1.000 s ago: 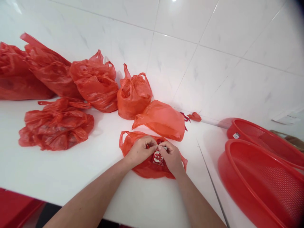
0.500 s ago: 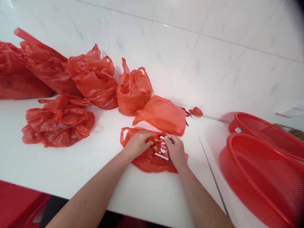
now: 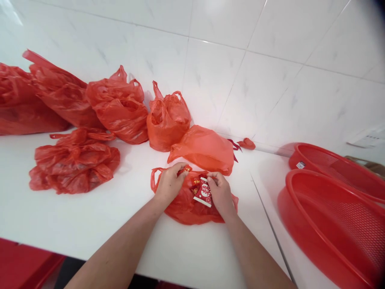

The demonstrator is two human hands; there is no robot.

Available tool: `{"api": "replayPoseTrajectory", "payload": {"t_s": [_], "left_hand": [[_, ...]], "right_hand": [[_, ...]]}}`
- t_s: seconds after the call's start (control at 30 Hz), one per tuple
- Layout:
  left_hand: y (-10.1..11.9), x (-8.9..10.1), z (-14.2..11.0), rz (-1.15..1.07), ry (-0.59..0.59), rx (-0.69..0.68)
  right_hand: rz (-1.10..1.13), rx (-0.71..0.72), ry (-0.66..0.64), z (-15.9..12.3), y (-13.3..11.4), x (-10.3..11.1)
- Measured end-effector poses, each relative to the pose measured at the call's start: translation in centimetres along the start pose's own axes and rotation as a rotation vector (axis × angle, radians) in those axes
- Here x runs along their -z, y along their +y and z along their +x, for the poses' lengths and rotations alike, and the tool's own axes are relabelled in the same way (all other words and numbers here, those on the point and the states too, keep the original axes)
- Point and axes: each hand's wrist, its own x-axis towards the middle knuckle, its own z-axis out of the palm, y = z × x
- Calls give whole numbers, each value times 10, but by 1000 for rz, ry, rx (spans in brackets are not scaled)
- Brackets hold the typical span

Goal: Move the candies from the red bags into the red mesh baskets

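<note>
An open red plastic bag [image 3: 188, 214] lies on the white table with red packets with gold print [image 3: 196, 188] showing in its mouth. Over the bag's left side, my left hand [image 3: 172, 184] pinches a small red wrapped sweet [image 3: 187, 168] between thumb and fingertips. On the right, my right hand [image 3: 221, 194] is closed on the top edge of a red-and-white candy packet [image 3: 203, 192] with white characters, held above the opening. Its lower fingers are partly hidden. Just behind the bag lies another, flatter red plastic bag [image 3: 204, 148].
Several filled red bags, one a round bag [image 3: 168, 120], stand along the tiled wall [image 3: 216, 68]. A crumpled bag bundle [image 3: 75, 162] lies on the left. Two red baskets, the nearer basket [image 3: 315, 224] in front, sit on the right. A red scrap [image 3: 246, 143] lies near the wall.
My left hand has lifted from among the packets, up and slightly left, and now holds a small red sweet. My right hand still holds the packet. The view has tilted slightly upward.
</note>
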Motion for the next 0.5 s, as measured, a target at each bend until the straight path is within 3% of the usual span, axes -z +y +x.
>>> {"api": "replayPoseTrajectory", "payload": {"t_s": [0.27,0.4,0.5], "left_hand": [[6,3,0,-85,72,-16],[8,1,-1,-87,26,-82],[9,-3,-3,-163,-60,-21]], "right_hand": [[75,40,-127,-3,2,-6],[11,129,-99,-2,0,-4],[-21,180,-63,-2,-1,-2]]}}
